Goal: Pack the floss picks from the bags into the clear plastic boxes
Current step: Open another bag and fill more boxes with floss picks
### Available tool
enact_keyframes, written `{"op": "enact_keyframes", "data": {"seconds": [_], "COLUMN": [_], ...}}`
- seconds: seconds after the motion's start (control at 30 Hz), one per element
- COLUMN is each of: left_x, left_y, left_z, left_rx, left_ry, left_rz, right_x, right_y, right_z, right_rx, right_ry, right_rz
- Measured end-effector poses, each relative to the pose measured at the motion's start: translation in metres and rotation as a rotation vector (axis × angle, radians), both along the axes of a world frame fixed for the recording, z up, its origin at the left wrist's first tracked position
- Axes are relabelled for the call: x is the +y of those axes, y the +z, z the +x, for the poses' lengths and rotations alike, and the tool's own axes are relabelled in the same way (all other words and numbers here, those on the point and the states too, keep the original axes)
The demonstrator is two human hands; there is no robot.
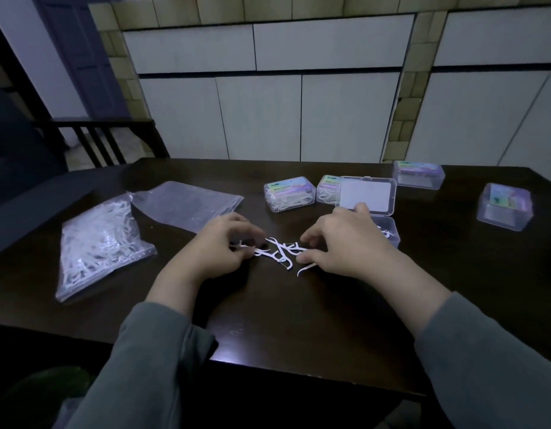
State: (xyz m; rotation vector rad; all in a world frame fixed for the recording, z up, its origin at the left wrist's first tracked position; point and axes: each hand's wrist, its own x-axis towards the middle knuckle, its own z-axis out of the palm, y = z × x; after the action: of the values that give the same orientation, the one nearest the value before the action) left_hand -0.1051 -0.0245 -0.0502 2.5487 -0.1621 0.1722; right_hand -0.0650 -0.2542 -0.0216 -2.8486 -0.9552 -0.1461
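Several loose white floss picks (282, 250) lie in a small heap on the dark table (299, 320) between my hands. My left hand (220, 246) pinches a few picks at the heap's left side. My right hand (345, 239) has its fingers curled over the heap's right side, and its thumb and finger pinch one pick (306, 268). Behind my right hand stands an open clear box (388, 233) with its lid (367, 193) raised; a few picks lie inside. At the left lies a bag full of picks (97, 243).
A flat empty clear bag (187, 205) lies behind the full one. Two closed filled boxes (289, 193) stand mid-table, two more closed boxes (418, 174) (504, 210) at the right. A dark chair (97, 134) stands beyond the table's far left corner.
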Motion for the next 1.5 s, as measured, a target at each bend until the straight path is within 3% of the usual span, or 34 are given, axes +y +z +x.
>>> {"op": "enact_keyframes", "data": {"seconds": [0.2, 0.33, 0.63, 0.8, 1.2, 1.37, 1.5], "left_x": [-0.015, -0.012, 0.004, 0.000, -0.010, -0.017, -0.018], "left_y": [-0.003, -0.003, 0.002, 0.003, 0.001, -0.005, -0.002], "left_z": [0.007, 0.007, -0.005, -0.005, -0.009, -0.010, -0.010], "left_rx": [0.010, -0.034, 0.030, 0.004, 0.007, -0.020, -0.066], "left_ry": [-0.071, -0.036, 0.091, 0.126, 0.180, 0.176, 0.150], "left_rz": [0.155, 0.092, 0.069, 0.033, 0.147, 0.207, 0.165], "right_x": [-0.004, 0.007, 0.018, 0.029, 0.040, 0.037, 0.021], "right_y": [0.003, -0.003, -0.006, -0.013, -0.024, -0.021, -0.005], "right_z": [0.002, 0.001, -0.002, -0.006, -0.014, -0.009, -0.005], "right_rx": [0.046, 0.014, -0.044, -0.129, -0.220, -0.204, -0.209], "right_ry": [-0.027, -0.013, 0.030, -0.013, -0.056, -0.064, -0.085], "right_rz": [-0.106, -0.003, -0.109, -0.070, -0.359, -0.271, -0.043]}}
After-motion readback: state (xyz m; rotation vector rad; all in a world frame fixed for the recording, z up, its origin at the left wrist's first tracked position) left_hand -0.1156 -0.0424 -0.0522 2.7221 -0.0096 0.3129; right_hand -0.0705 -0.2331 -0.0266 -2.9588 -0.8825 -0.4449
